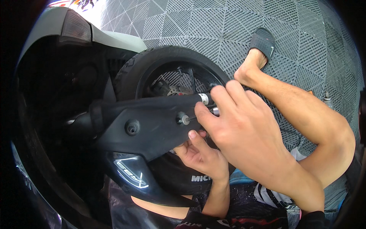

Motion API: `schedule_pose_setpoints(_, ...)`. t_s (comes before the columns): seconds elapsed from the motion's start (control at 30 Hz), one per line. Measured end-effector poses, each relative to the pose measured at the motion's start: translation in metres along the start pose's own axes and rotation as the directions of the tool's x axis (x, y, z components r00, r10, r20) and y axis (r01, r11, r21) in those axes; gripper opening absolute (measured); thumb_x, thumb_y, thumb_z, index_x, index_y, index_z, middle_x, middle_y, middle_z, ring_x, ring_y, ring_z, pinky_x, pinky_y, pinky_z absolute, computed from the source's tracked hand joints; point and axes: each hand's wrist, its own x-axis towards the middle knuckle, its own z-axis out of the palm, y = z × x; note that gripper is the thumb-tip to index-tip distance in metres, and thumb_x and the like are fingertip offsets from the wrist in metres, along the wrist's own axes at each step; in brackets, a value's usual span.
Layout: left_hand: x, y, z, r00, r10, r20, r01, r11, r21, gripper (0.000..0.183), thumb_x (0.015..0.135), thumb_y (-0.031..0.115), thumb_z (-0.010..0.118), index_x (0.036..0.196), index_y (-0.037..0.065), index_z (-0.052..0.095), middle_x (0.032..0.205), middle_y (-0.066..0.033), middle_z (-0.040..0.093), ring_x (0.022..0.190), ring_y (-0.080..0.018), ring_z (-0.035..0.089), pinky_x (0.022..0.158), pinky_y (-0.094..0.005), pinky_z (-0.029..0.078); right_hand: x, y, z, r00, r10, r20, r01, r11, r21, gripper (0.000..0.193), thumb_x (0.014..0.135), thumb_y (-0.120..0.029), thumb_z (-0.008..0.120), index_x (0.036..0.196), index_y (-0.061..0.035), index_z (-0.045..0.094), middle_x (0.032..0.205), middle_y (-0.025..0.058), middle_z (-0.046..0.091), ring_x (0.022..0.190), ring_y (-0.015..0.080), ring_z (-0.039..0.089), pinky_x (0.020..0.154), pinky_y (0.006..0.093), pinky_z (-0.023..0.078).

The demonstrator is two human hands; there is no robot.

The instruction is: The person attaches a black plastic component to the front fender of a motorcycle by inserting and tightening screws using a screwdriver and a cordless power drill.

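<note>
A long black plastic cover [152, 114] runs across a scooter wheel. One recessed bolt hole [132, 128] shows at its left. Further right, a silver bolt head [185, 120] stands out of a second recess, with a thin metal shaft meeting it. My right hand [244, 126] is closed around a slim metal tool [216, 111], mostly hidden by the fingers, on the line of that shaft. Below it, my left hand [203, 157] grips the cover's lower edge, thumb raised and fingers curled under.
Behind the cover stands the black tyre [129, 76]. A glossy dark panel [131, 175] lies below, and a tail light [76, 26] sits upper left. My bent leg [305, 103] with a black slide sandal [263, 44] rests on grey grid flooring [213, 23]. A small bottle [327, 100] stands beyond the leg.
</note>
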Motion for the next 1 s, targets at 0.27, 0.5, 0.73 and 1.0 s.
schedule_pose_setpoints(0.27,-0.003,-0.005,-0.013,0.993,-0.010,0.117,0.007,1.000,0.026,0.023,0.104,0.009,0.053,0.122,-0.004,0.053,0.120,-0.0140,0.062,0.108,-0.0169,0.061,0.095,-0.0308,0.046,0.027,-0.007,-0.011,0.964,-0.262,0.035,0.264,0.948,-0.176,0.014,0.068,-0.013,0.069,0.071,0.0004,0.068,0.088,0.0054,0.051,0.092,0.0204,0.053,0.072,0.0303,0.045)
schedule_pose_setpoints(0.5,-0.004,-0.004,-0.005,0.996,0.004,0.084,0.005,0.994,-0.108,0.021,0.103,0.006,0.053,0.120,-0.007,0.053,0.112,-0.0138,0.066,0.095,-0.0154,0.065,0.084,-0.0273,0.050,0.002,-0.002,0.002,0.982,-0.187,-0.016,0.184,0.978,-0.102,0.024,0.073,-0.014,0.069,0.091,0.0013,0.069,0.095,0.0082,0.051,0.095,0.0230,0.053,0.079,0.0341,0.048)
schedule_pose_setpoints(0.73,0.000,-0.004,-0.002,0.999,-0.032,0.015,0.034,0.995,-0.099,0.016,0.104,0.013,0.057,0.111,-0.001,0.056,0.091,-0.0052,0.063,0.079,-0.0083,0.062,0.071,-0.0232,0.048,0.016,0.023,-0.007,0.993,-0.117,0.012,0.104,0.922,0.374,0.031,0.072,0.001,0.075,0.101,0.0039,0.062,0.101,0.0193,0.059,0.099,0.0349,0.063,0.081,0.0413,0.055)
schedule_pose_setpoints(1.0,0.002,-0.002,-0.003,0.999,-0.044,0.008,0.045,0.997,-0.067,0.016,0.103,0.016,0.059,0.102,0.000,0.056,0.090,-0.0052,0.062,0.076,-0.0101,0.061,0.069,-0.0238,0.047,0.022,0.017,-0.003,0.990,0.137,0.043,-0.138,0.821,0.554,0.028,0.098,-0.021,0.063,0.102,0.0058,0.054,0.084,0.0264,0.068,0.078,0.0401,0.070,0.066,0.0451,0.053)
